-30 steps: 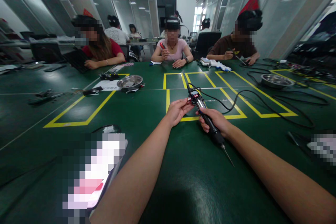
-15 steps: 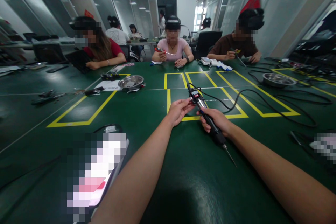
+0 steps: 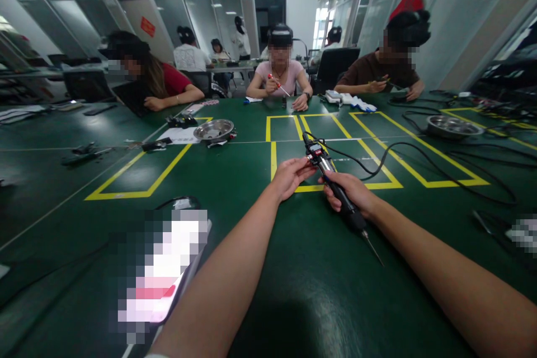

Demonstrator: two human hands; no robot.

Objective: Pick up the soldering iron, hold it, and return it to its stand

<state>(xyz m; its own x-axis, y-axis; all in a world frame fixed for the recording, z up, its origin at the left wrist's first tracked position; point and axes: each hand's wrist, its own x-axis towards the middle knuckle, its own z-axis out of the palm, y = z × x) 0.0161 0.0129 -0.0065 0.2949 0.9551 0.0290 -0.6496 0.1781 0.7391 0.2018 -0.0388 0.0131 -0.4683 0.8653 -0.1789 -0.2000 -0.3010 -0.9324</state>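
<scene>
My right hand (image 3: pixel 351 193) is wrapped round the body of a black electric screwdriver (image 3: pixel 331 182). Its bit (image 3: pixel 373 247) points toward me, just above the green table (image 3: pixel 235 190). My left hand (image 3: pixel 290 175) pinches the upper part of the tool near its red and black switch block (image 3: pixel 314 152). A black cable (image 3: pixel 403 151) runs from the tool's far end off to the right.
Yellow tape rectangles (image 3: pixel 138 176) mark the table. Steel bowls stand at the left (image 3: pixel 213 130) and far right (image 3: pixel 450 125). A blurred phone (image 3: pixel 159 274) lies near my left arm. Three people sit across the table, one holding a red-handled screwdriver (image 3: pixel 274 81). White gloves (image 3: pixel 356 103) lie opposite.
Both hands keep their grip on the screwdriver. The view has shifted slightly. The person opposite has moved the red-handled screwdriver.
</scene>
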